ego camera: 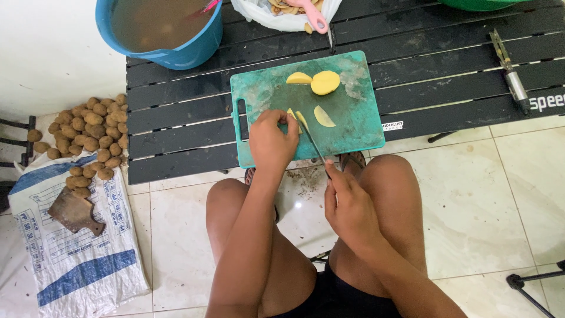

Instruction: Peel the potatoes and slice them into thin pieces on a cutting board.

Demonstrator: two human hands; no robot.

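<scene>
Left hand (272,140) pinches a potato wedge (292,119) down on the green cutting board (353,126), at the board's 7 o'clock. Right hand (347,203) is closed round the knife (312,141), blade against the wedge at the fingers' 3 o'clock. The wedge looks wet, slippery, firm and light; best gripped on its flat sides. More pieces (323,82) at 12 o'clock on the counter (447,65).

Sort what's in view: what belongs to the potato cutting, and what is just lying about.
In use:
left hand holding down a potato piece
right hand with the knife
green cutting board
cut potato pieces

Lying about:
blue bucket
heap of unpeeled potatoes
wooden board on the sack
metal tool
pink peeler
</scene>
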